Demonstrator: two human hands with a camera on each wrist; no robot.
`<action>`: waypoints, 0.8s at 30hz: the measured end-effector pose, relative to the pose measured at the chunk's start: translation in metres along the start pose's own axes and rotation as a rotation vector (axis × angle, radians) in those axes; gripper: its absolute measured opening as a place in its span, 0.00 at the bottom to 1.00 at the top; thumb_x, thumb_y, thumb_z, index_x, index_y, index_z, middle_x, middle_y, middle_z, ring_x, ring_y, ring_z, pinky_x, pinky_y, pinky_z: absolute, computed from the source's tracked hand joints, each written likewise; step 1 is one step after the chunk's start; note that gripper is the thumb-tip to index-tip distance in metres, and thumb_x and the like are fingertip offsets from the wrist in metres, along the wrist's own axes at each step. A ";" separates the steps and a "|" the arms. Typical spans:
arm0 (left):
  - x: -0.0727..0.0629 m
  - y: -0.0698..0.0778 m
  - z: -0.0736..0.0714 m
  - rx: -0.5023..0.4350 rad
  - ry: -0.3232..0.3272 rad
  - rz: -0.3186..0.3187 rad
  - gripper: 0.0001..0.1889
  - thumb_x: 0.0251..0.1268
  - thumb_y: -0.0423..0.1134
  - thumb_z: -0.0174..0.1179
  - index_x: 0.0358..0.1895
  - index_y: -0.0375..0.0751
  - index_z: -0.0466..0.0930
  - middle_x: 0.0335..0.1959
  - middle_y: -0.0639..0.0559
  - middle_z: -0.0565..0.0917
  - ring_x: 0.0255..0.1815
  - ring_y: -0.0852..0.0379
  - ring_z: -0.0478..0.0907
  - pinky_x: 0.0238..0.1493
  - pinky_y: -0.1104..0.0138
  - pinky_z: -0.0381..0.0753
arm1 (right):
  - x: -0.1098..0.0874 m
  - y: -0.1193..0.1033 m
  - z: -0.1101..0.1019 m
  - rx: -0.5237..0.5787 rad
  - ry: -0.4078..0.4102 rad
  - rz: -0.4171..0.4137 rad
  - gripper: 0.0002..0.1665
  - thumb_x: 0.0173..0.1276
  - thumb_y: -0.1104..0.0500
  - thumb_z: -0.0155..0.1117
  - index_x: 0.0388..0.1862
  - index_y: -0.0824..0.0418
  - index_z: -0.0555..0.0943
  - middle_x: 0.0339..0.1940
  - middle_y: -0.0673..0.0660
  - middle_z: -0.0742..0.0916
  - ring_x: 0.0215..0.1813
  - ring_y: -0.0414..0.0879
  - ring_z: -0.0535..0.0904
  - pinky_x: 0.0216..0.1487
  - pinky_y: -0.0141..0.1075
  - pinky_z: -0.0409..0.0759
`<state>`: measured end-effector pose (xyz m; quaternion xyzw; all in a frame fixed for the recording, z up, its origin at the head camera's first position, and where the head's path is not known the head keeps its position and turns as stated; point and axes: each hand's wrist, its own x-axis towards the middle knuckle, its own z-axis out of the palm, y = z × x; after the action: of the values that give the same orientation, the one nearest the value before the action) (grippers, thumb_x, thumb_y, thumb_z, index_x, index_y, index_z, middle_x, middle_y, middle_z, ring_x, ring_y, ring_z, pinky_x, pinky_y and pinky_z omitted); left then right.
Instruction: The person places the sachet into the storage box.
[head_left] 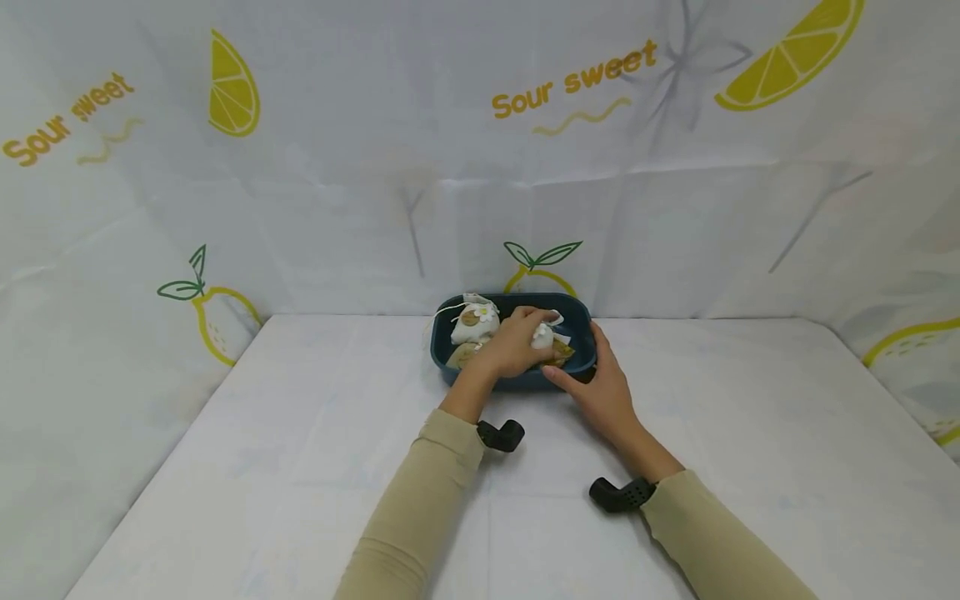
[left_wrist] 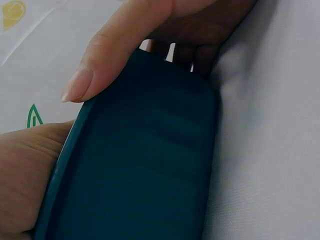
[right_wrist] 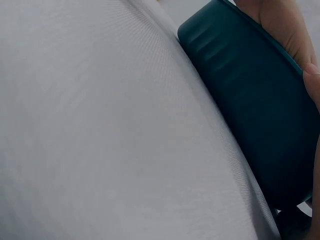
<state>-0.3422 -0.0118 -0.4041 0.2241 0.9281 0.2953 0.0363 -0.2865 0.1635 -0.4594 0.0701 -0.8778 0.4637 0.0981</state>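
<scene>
At the back of the table stands a dark teal tray with raised sides. My left hand reaches into it, fingers and thumb around a small white cloth bundle, which is partly covered by the fingers. My right hand grips the tray's right end, thumb at the front rim and fingers around the far side. In the left wrist view, the right thumb lies over the tray's rim. Left of my left hand sit a white drawstring pouch with a daisy and a beige item.
A yellowish-brown item lies in the tray's right part. A white cloth covers the table, and a lemon-printed curtain hangs directly behind the tray. Black wrist devices are worn on both wrists.
</scene>
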 end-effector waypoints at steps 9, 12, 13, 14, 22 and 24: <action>-0.001 0.002 0.000 -0.010 -0.050 0.006 0.38 0.68 0.51 0.65 0.79 0.59 0.60 0.83 0.45 0.52 0.83 0.41 0.51 0.77 0.42 0.63 | -0.002 -0.002 -0.003 -0.011 -0.013 0.018 0.63 0.66 0.37 0.68 0.85 0.52 0.41 0.85 0.62 0.56 0.84 0.62 0.52 0.79 0.64 0.57; -0.002 0.002 0.002 -0.004 -0.013 0.013 0.37 0.69 0.51 0.64 0.79 0.59 0.59 0.82 0.45 0.53 0.83 0.42 0.53 0.77 0.44 0.64 | -0.002 -0.001 -0.004 -0.014 -0.010 0.018 0.62 0.67 0.38 0.68 0.85 0.53 0.41 0.85 0.62 0.56 0.84 0.63 0.52 0.79 0.64 0.57; -0.003 0.002 0.003 -0.006 0.004 0.019 0.37 0.69 0.51 0.64 0.79 0.59 0.59 0.82 0.45 0.54 0.83 0.43 0.53 0.77 0.45 0.65 | -0.002 -0.001 -0.004 -0.014 -0.010 0.018 0.62 0.67 0.38 0.68 0.85 0.53 0.41 0.85 0.62 0.56 0.84 0.63 0.52 0.79 0.64 0.57; -0.003 0.002 0.003 -0.005 0.021 0.026 0.37 0.69 0.50 0.63 0.79 0.59 0.59 0.82 0.45 0.55 0.83 0.44 0.54 0.77 0.45 0.65 | -0.002 -0.001 -0.004 -0.014 -0.009 0.018 0.62 0.67 0.38 0.68 0.85 0.53 0.41 0.85 0.62 0.56 0.84 0.63 0.53 0.79 0.63 0.57; -0.021 0.004 0.005 0.078 0.210 0.113 0.34 0.70 0.53 0.63 0.76 0.52 0.66 0.77 0.47 0.66 0.79 0.48 0.64 0.77 0.52 0.68 | -0.001 0.000 -0.001 -0.021 -0.003 0.003 0.62 0.67 0.39 0.68 0.85 0.54 0.42 0.84 0.63 0.57 0.84 0.63 0.53 0.78 0.64 0.57; -0.029 0.004 0.005 0.116 0.250 0.111 0.33 0.72 0.55 0.60 0.76 0.50 0.65 0.76 0.47 0.67 0.77 0.48 0.65 0.77 0.53 0.68 | 0.000 0.000 0.000 -0.020 -0.002 0.000 0.62 0.67 0.39 0.68 0.85 0.54 0.42 0.84 0.63 0.57 0.84 0.63 0.53 0.78 0.64 0.57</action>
<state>-0.3137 -0.0193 -0.4080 0.2381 0.9270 0.2685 -0.1088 -0.2864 0.1633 -0.4590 0.0697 -0.8825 0.4546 0.0981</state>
